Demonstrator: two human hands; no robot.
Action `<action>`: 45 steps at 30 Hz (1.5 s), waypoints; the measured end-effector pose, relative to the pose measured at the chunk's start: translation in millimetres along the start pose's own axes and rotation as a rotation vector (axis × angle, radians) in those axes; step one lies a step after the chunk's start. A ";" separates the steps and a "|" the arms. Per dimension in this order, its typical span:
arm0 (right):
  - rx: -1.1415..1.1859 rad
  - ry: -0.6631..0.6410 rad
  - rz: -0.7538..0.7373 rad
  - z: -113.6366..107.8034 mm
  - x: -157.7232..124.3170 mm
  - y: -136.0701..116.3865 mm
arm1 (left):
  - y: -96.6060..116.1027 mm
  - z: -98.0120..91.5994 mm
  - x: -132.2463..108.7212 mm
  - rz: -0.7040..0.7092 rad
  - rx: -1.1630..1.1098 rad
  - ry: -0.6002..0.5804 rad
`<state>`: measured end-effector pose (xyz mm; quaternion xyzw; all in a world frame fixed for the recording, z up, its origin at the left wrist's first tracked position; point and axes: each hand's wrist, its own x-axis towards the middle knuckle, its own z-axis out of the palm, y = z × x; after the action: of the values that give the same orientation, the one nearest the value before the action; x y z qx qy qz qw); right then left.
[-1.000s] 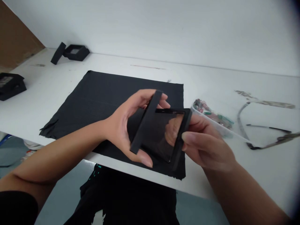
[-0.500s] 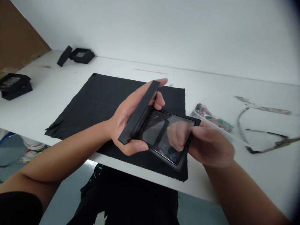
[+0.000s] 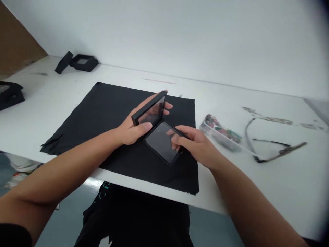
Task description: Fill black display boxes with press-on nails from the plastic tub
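Observation:
A black hinged case (image 3: pixel 160 142) stands opened in a V above the black cloth (image 3: pixel 110 106), each half framing a clear, reflective pane. My left hand (image 3: pixel 136 127) is wrapped round the raised left half, its thumb on the lower front edge and its fingertips showing behind. With thumb and fingers my right hand (image 3: pixel 192 140) grips the right edge of the lower half. Some right fingertips show through or reflect in the pane. No separate item is visible inside the case.
Black boxes stand at the back left (image 3: pixel 84 62) and far left (image 3: pixel 11 96). To the right lie a clear tray (image 3: pixel 223 135) of small coloured pieces and a pair of glasses (image 3: pixel 257 159). A white wall rises behind.
The case has moved away from the camera, and its raised half has tilted so that its pane now shows. My right hand has shifted left along with it. The view has turned slightly right.

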<state>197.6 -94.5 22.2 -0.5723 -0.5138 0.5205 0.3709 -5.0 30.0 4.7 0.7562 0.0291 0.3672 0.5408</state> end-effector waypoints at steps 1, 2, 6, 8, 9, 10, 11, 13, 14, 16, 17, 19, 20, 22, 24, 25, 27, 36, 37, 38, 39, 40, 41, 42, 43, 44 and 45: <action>-0.074 0.015 -0.012 0.7 0.2 0.1 | -1.7 -2.1 0.3 -0.016 0.005 -0.012; -0.155 0.029 -0.033 1.1 0.1 0.0 | -2.8 -3.9 0.7 -0.038 0.010 -0.016; -0.503 0.120 -0.111 0.8 -1.5 -3.0 | -0.2 -7.9 3.4 -0.180 0.101 0.028; -0.630 0.166 -0.094 -0.6 -2.4 -4.8 | 3.3 -8.8 4.7 -0.269 0.215 0.037; -0.676 0.189 -0.081 -1.4 -2.8 -5.4 | 4.6 -9.5 5.3 -0.305 0.268 0.041; -0.708 0.221 -0.076 -2.2 -3.3 -5.7 | 5.1 -10.6 5.9 -0.326 0.316 0.053; -0.719 0.257 -0.085 -2.8 -3.9 -5.8 | 4.9 -12.4 6.5 -0.336 0.357 0.075; -0.657 0.299 -0.162 -3.6 -6.4 -6.2 | 2.4 -18.2 8.2 -0.329 0.430 0.155; -0.591 0.289 -0.225 -3.9 -8.3 -6.9 | 0.4 -21.9 9.1 -0.319 0.469 0.207; -0.459 0.268 -0.373 -6.3 -13.1 -9.6 | -4.1 -30.3 10.9 -0.307 0.546 0.313; -0.436 0.289 -0.439 -9.4 -15.8 -11.7 | -6.5 -34.4 11.7 -0.309 0.574 0.365; -0.503 0.434 -0.486 -21.2 -20.9 -16.1 | -10.7 -41.4 12.6 -0.316 0.613 0.456; -0.564 0.537 -0.465 -30.2 -22.8 -17.8 | -12.6 -44.1 12.6 -0.314 0.616 0.487; -0.642 0.722 -0.331 -52.5 -24.8 -18.4 | -15.9 -48.0 11.9 -0.282 0.591 0.501; -0.669 0.810 -0.136 -75.4 -24.4 -14.7 | -18.2 -50.3 10.7 -0.203 0.589 0.470; -0.686 0.816 -0.064 -85.0 -23.7 -11.5 | -18.9 -50.9 10.2 -0.130 0.623 0.464; -0.703 0.779 0.044 -98.6 -22.2 -4.5 | -19.1 -50.4 9.8 0.073 0.743 0.496; -0.807 0.579 0.288 -111.8 -23.6 6.0 | 0.7 -0.3 4.3 0.551 0.837 0.366; -0.822 0.567 0.309 -113.7 -23.3 7.5 | 4.4 6.9 3.0 0.521 0.850 0.358; -0.837 0.556 0.330 -115.5 -22.8 9.3 | 8.0 12.9 1.9 0.487 0.881 0.350; -0.851 0.548 0.348 -116.9 -22.0 11.0 | 11.3 17.4 1.2 0.522 0.906 0.312; -0.861 0.543 0.363 -117.7 -21.1 12.5 | 14.2 20.3 0.8 0.558 0.920 0.282; -0.865 0.540 0.373 -117.7 -20.1 13.6 | 16.6 21.9 0.8 0.594 0.927 0.258; -0.863 0.542 0.380 -117.2 -19.1 14.1 | 18.6 22.3 0.9 0.621 0.925 0.239; -0.861 0.541 0.388 -116.1 -18.1 13.9 | 20.0 21.9 1.2 0.625 0.919 0.231; -0.860 0.539 0.395 -114.8 -17.3 13.2 | 21.1 21.1 1.5 0.614 0.914 0.228; -0.857 0.537 0.403 -113.3 -16.6 12.2 | 21.9 20.2 1.7 0.598 0.911 0.216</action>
<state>311.9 -100.6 34.8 -0.8723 -0.4471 0.1609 0.1155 0.4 5.6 21.0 0.8470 0.0244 0.5305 0.0253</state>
